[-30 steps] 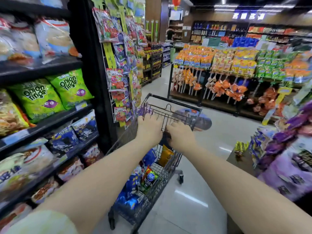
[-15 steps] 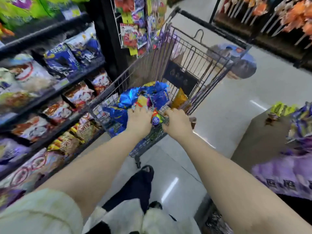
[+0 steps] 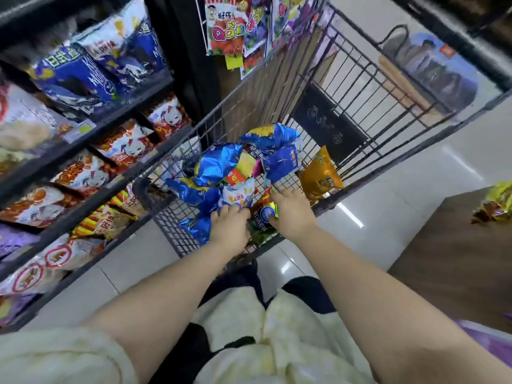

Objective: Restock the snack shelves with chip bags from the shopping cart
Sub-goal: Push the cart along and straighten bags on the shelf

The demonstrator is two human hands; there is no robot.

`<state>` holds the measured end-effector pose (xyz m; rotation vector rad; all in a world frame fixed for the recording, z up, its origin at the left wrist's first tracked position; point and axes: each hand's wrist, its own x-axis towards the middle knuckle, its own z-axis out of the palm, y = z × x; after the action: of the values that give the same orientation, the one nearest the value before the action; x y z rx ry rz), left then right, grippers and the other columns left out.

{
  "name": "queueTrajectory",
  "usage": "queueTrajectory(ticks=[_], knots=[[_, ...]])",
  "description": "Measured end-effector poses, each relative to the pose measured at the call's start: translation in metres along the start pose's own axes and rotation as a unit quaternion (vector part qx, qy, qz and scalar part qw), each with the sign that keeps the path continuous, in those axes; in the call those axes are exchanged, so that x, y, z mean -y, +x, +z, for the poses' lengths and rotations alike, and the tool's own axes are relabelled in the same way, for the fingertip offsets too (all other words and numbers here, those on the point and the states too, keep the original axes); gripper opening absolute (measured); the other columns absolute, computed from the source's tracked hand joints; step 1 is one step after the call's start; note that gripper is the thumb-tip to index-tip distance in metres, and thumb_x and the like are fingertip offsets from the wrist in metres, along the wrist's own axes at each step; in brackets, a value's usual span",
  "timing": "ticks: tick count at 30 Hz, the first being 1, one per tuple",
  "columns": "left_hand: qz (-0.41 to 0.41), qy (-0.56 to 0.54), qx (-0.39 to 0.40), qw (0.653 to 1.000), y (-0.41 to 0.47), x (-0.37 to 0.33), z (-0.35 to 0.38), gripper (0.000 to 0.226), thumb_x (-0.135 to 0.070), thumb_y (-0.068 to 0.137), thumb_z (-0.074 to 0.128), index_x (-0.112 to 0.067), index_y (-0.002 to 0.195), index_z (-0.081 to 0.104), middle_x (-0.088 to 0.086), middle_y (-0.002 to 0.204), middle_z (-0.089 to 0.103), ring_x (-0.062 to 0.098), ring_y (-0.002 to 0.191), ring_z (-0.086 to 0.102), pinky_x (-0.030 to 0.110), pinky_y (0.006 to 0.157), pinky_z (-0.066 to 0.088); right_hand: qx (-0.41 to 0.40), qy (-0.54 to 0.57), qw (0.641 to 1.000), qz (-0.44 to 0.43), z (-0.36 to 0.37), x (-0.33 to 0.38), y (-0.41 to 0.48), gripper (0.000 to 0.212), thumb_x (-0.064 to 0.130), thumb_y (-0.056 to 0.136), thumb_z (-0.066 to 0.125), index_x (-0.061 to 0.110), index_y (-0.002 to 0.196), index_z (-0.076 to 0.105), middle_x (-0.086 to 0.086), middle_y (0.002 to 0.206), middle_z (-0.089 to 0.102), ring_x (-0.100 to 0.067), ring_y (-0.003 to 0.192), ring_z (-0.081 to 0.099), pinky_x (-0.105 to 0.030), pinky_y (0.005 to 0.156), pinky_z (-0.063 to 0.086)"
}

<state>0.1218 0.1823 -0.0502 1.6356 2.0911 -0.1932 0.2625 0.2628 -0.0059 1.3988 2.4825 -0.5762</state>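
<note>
Candy packets (image 3: 226, 31) hang near a sticker (image 3: 437, 60) on the tiled floor (image 3: 415, 195).

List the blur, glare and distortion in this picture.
Head view: wide-angle distortion bows the black wire shopping cart and black snack shelves; motion blur softens the shelved bags at left; white glare streaks the glossy pale floor tiles; shiny blue foil chip bags glint.

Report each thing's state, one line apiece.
shopping cart: partly full, beside the shelves
chip bags: sealed, heaped inside the cart
left hand: curled over the cart's near rim
right hand: curled over the near rim
snack shelves: stocked with bags
</note>
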Motion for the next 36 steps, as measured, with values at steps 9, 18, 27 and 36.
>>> queueTrajectory(ticks=[9,18,27,36], knots=[[-0.176,-0.099,-0.028,0.979,0.059,0.013,-0.006,0.064,-0.027,0.085,0.068,-0.025,0.142,0.038,0.002,0.138,0.044,0.027,0.129,0.037,0.046,0.102,0.035,0.130,0.011,0.989,-0.074,0.013,-0.011,0.091,0.052,0.037,0.086,0.064,0.019,0.133,0.050,-0.010,0.131,0.052,-0.033,0.123,0.042,-0.041,0.101,0.040],[-0.337,-0.165,0.056,0.925,0.095,0.003,0.000,0.080,-0.033,0.088,0.068,-0.023,0.152,0.021,0.006,0.151,0.036,0.033,0.138,0.029,0.051,0.107,0.035,0.241,-0.020,0.952,-0.186,0.004,-0.063,0.146,0.055,0.038,0.086,0.066,0.020,0.136,0.049,-0.007,0.135,0.052,-0.032,0.128,0.042,-0.041,0.100,0.041],[-0.422,-0.141,0.063,0.893,0.122,-0.012,0.020,0.037,-0.023,0.096,0.059,-0.024,0.132,0.053,0.011,0.120,0.063,0.031,0.111,0.057,0.039,0.082,0.048,0.297,0.018,0.933,-0.202,0.003,-0.090,0.189,0.058,0.029,0.084,0.071,0.023,0.137,0.047,-0.007,0.135,0.051,-0.028,0.133,0.034,-0.042,0.101,0.040],[-0.497,-0.213,-0.085,0.837,0.084,-0.034,0.013,0.004,-0.023,0.092,0.063,-0.024,0.090,0.066,0.008,0.094,0.067,0.028,0.080,0.061,0.034,0.070,0.049,0.301,0.065,0.928,-0.211,0.008,-0.108,0.207,0.049,0.025,0.084,0.071,0.020,0.130,0.054,-0.006,0.131,0.054,-0.026,0.124,0.044,-0.036,0.098,0.043]])
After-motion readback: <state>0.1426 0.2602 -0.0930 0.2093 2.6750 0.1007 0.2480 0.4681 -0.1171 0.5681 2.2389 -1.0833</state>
